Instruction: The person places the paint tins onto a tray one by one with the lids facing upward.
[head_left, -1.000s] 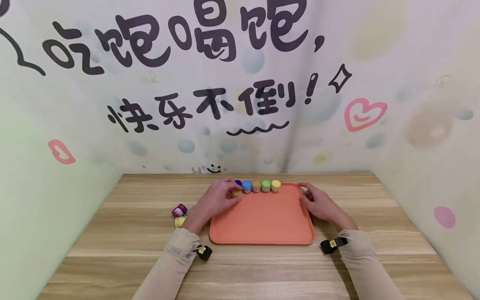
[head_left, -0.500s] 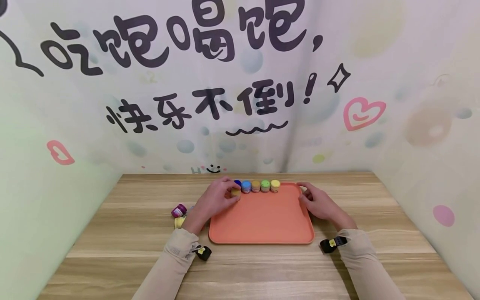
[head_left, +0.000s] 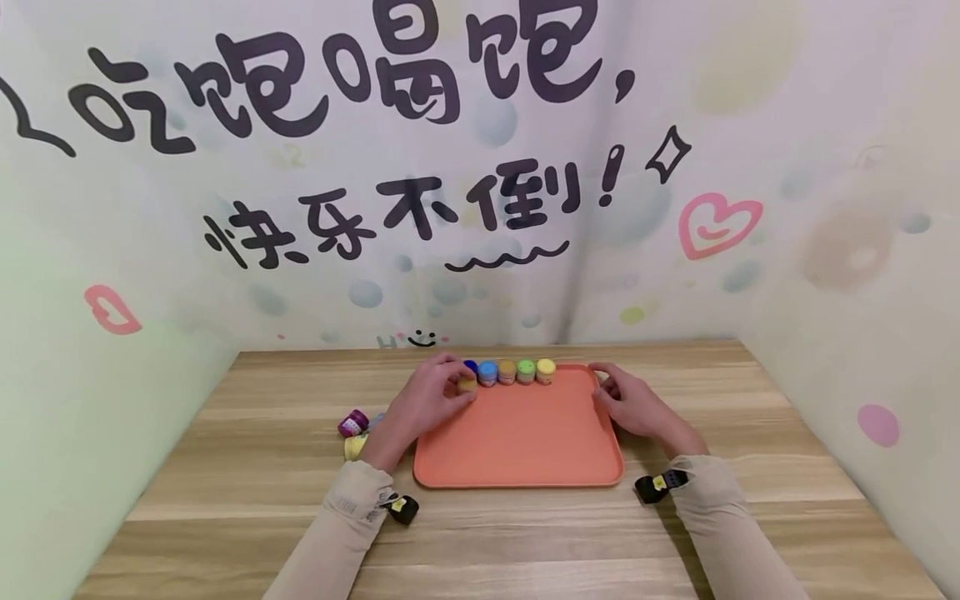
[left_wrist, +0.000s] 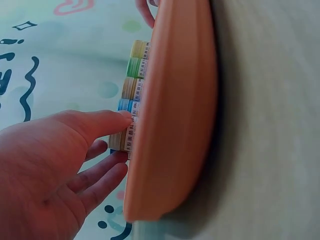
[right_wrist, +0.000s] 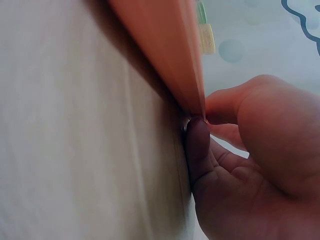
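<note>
My left hand [head_left: 435, 396] pinches a small paint jar with an ochre lid [head_left: 467, 385] at the back left of the orange tray [head_left: 517, 442]. In the left wrist view that jar [left_wrist: 118, 141] sits between thumb and fingers, its printed label partly covered. Behind it, a dark blue jar [head_left: 470, 366] is half hidden. Light blue [head_left: 488, 372], brown [head_left: 507, 372], green [head_left: 526, 372] and yellow [head_left: 546, 372] jars continue the row along the tray's back rim. My right hand [head_left: 633, 404] grips the tray's right rim near the back corner, with the thumb [right_wrist: 199, 142] against its edge.
Left of the tray, a purple jar [head_left: 352, 422] lies on its side beside a pale yellow jar [head_left: 356, 447]; a bluish one [head_left: 376, 420] is partly hidden by my left wrist. The wooden table [head_left: 495, 542] ends at a printed curtain [head_left: 360, 275] behind.
The head view has shifted slightly, so everything sits a little further left. Both hands keep their hold, and the jars stay in place on the tray.
</note>
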